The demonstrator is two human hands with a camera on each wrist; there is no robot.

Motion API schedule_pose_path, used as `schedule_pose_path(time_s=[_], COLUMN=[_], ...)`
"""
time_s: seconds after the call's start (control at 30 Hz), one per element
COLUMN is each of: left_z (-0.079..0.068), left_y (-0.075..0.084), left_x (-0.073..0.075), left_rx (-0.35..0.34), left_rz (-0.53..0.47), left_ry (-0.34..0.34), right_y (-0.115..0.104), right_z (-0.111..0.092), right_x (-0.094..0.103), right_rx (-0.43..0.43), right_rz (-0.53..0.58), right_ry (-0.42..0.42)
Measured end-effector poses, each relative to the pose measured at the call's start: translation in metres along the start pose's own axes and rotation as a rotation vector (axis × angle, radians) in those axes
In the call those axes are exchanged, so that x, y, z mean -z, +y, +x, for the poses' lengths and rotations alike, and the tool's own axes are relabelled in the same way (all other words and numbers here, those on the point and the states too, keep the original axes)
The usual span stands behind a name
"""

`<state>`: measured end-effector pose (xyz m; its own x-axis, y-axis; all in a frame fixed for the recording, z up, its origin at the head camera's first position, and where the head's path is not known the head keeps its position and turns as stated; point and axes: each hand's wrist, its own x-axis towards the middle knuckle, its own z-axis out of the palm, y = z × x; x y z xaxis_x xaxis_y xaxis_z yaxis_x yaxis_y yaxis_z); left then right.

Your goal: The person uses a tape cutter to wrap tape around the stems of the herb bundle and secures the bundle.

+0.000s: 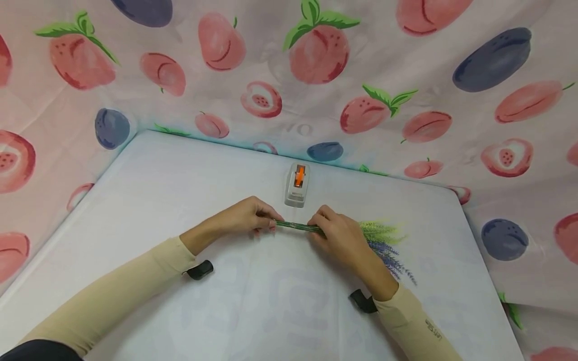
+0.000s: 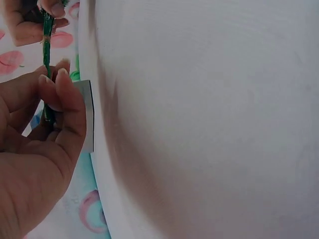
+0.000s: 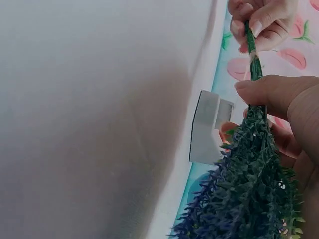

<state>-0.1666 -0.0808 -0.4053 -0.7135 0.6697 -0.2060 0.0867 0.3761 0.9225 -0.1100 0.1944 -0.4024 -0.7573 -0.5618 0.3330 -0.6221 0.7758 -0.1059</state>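
Note:
A bunch of artificial lavender, with purple and yellow-green sprigs (image 1: 384, 245) at the right and green stems (image 1: 295, 225) pointing left, is held level above the white table. My left hand (image 1: 253, 215) pinches the stem ends between thumb and fingers. Nearer the blooms, my right hand (image 1: 340, 235) grips the stems, its thumb (image 3: 274, 92) lying across them. Between the hands, a narrow tan band (image 3: 253, 55) circles the stems in the right wrist view. In that view the dark leafy heads (image 3: 249, 184) hang below the right hand.
A grey tape dispenser (image 1: 296, 185) with an orange wheel stands on the table (image 1: 189, 175) just beyond the hands. Fruit-patterned cloth (image 1: 271, 60) rises behind the table and along its sides. Black straps (image 1: 200, 270) show beneath both forearms.

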Motion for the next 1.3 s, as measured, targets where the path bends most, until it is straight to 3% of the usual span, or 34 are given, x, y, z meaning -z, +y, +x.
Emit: schedule_pose_path(time_s=[0.23,0.43,0.63,0.9,1.17,1.3], left_z=[0.001,0.003,0.004,0.005,0.004,0.002], left_y=[0.000,-0.001,0.001,-0.002,-0.001,-0.001], left_x=[-0.001,-0.002,-0.003,-0.005,-0.004,-0.003], left_rx=[-0.024,-0.031,-0.039,-0.113,-0.136,-0.143], left_rz=[0.027,0.030,0.070,0.241,0.273,0.278], left_ry=[0.074,0.097,0.144,0.160,0.152,0.142], right_y=[0.001,0.001,0.000,0.000,0.000,0.000], right_z=[0.000,0.003,0.007,0.008,0.010,0.011], right_x=[0.003,0.005,0.006,-0.002,-0.006,-0.007], right_rx=[-0.006,0.016,-0.026,-0.006,-0.121,-0.108], right_rz=[-0.004,-0.043,-0.069,-0.135,-0.063,-0.061], right_ry=[-0.037,-0.007,-0.036,-0.081,-0.111,-0.081])
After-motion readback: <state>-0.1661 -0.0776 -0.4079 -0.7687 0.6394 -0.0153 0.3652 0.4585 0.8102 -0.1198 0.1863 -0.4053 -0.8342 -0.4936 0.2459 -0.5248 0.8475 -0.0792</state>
